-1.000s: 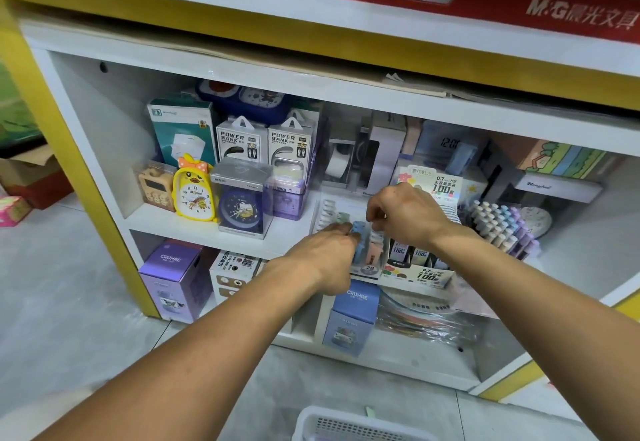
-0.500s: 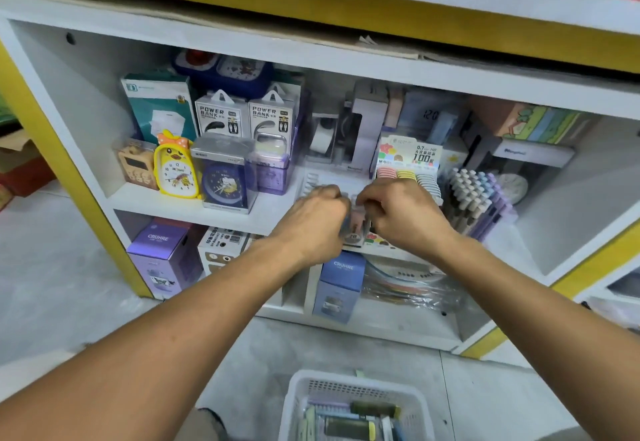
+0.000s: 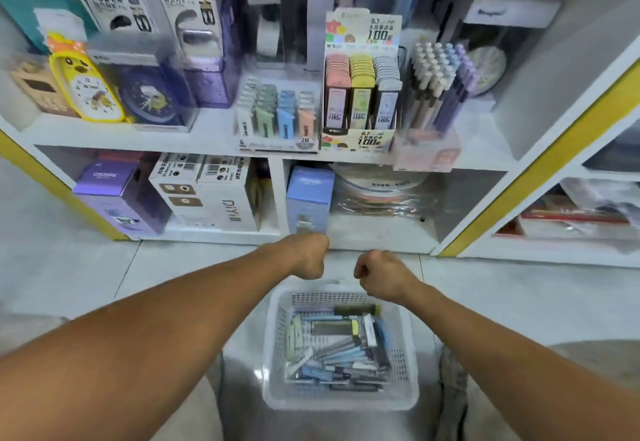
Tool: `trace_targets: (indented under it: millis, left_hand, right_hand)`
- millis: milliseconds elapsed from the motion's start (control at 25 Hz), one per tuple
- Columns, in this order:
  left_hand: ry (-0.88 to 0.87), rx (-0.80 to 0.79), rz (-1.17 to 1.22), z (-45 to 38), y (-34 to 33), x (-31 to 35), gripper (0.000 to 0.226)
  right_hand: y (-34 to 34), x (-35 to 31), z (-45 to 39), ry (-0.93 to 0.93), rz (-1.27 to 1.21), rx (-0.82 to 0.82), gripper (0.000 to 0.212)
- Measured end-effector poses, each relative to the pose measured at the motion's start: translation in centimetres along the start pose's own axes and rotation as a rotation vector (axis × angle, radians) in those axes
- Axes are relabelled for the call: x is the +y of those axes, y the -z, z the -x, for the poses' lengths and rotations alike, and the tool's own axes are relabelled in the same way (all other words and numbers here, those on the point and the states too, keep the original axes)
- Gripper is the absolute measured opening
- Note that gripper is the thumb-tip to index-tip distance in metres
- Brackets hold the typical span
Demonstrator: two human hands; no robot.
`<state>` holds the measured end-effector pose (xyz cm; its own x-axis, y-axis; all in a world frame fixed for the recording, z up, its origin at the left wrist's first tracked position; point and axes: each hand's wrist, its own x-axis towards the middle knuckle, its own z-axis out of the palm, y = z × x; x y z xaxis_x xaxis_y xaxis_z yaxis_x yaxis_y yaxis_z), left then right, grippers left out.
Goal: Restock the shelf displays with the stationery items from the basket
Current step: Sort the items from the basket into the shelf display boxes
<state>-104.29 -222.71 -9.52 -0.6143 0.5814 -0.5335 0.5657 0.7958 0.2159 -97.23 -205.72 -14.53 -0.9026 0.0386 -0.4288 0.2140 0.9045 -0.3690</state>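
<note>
hovering hands (image 3: 341,266) curled, fingers hidden, basket (image 3: 273,336) contents blurred

We have only one view, worn on the head, looking forward and steeply down. Near us sits the white basket (image 3: 341,399) on the floor; farther off stand the shelf displays (image 3: 194,139), close and wide-angle bent, perhaps slightly blurred by motion.
</note>
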Motion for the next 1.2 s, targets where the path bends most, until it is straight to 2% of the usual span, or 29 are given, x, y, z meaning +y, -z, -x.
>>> trace_targets:
  millis: [160,320,480,640,720,800,960,1040,1200]
  left_hand:
    - [0.052,-0.094,0.039,-5.1,-6.5,-0.3,0.041]
    - [0.072,-0.119,0.050,-8.8,-11.5,-1.2,0.062]
    - [0.091,-0.139,0.033,-10.4,-14.8,-1.5,0.047]
    - [0.035,-0.161,0.017,-11.0,-15.4,-1.4,0.030]
    - [0.002,-0.162,0.022,-11.8,-15.1,-1.5,0.034]
    - [-0.044,-0.094,0.024,-13.6,-14.6,-1.6,0.044]
    - [-0.318,-0.046,-0.171,-17.7,-14.2,-0.9,0.056]
    - [-0.403,-0.056,-0.278,-19.0,-14.5,-0.5,0.044]
    - [-0.415,-0.072,-0.362,-19.8,-15.8,-0.7,0.017]
  right_hand:
    - [-6.7,4.1,-0.6,-0.164,-0.023,-0.079,0.029]
    - [-11.4,6.4,-0.6,-0.242,0.010,-0.104,0.034]
    - [-14.2,6.6,-0.3,-0.253,0.031,-0.016,0.034]
    - [-16.6,6.9,1.0,-0.265,0.062,0.044,0.032]
    - [-17.6,7.0,1.9,-0.286,0.039,0.092,0.032]
    - [-18.1,7.3,2.6,-0.294,0.029,0.151,0.036]
    - [-19.1,8.0,3.3,-0.257,-0.011,0.212,0.048]
    - [-19.7,8.3,3.3,-0.246,-0.025,0.222,0.049]
    - [-20.8,8.2,3.3,-0.268,-0.019,0.229,0.053]
